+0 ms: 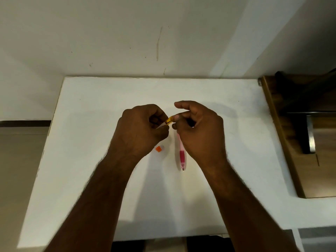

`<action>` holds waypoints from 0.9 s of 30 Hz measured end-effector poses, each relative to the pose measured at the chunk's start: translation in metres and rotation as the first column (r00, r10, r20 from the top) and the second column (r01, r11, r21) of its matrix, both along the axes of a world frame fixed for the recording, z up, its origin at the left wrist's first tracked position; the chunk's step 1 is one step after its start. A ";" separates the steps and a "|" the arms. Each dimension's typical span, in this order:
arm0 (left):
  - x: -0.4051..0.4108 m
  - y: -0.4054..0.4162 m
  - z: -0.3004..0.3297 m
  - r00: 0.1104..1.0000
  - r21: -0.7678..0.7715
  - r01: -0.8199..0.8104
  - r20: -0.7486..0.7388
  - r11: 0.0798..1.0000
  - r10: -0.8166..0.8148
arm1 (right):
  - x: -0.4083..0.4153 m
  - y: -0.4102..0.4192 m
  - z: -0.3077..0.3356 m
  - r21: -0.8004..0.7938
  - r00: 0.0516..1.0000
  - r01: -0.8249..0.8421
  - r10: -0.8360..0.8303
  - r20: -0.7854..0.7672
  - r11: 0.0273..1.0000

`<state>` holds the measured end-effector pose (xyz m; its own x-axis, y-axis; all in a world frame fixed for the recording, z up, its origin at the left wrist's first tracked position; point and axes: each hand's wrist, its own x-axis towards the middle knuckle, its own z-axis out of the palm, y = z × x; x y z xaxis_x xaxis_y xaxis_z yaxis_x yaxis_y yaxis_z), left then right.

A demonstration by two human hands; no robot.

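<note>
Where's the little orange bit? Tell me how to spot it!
Look at the white table, near the left hand. The little orange piece lies there, left of the pink pen. It is short and stubby, while the pen is long and thin.

Both bare forearms are reaching in from the lower edge and angling toward each other, so the hands are meeting close together in the middle. The left hand (143, 128) is turning its back to the camera, its fingers curling tightly inward and gripping one end of an orange plastic piece (169, 121). The right hand (199, 130) is pinching the other end between thumb and fingertips (176, 117), while its index finger is arching loosely above, touching nothing. Both wrists are lying roughly in line with their forearms.
</note>
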<state>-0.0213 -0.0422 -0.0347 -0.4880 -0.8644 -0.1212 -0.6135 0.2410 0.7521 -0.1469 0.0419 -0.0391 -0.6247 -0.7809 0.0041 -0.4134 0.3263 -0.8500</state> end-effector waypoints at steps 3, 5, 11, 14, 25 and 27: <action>0.000 0.000 0.000 1.000 0.002 -0.005 0.003 1.000 0.005 | 0.001 0.002 0.004 -0.045 0.996 0.004 -0.008 -0.089 0.999; 0.000 0.000 0.000 1.000 0.011 -0.010 -0.002 1.000 0.010 | 0.001 0.002 0.006 -0.053 0.991 -0.002 -0.005 -0.136 0.999; 0.000 -0.001 0.000 1.000 0.027 -0.007 -0.026 1.000 0.008 | 0.000 0.003 0.010 -0.090 0.987 0.006 -0.020 -0.157 0.996; 0.000 -0.001 0.000 0.999 0.028 -0.007 -0.031 1.000 0.008 | -0.003 0.002 0.009 -0.101 0.991 0.024 -0.037 -0.127 0.995; 0.004 -0.004 -0.011 1.000 -0.028 -0.008 -0.002 1.000 0.008 | -0.014 0.001 0.009 -0.185 0.983 0.165 -0.176 -0.043 0.969; 0.006 -0.005 -0.017 0.999 -0.048 -0.007 0.035 0.999 0.008 | -0.019 0.002 0.009 -0.206 0.974 0.219 -0.226 -0.010 0.954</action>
<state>-0.0157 -0.0470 -0.0516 -0.4778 -0.8731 -0.0971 -0.6414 0.2712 0.7177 -0.1657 0.0439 -0.0300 -0.7791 -0.6030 0.1714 -0.3793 0.2358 -0.8947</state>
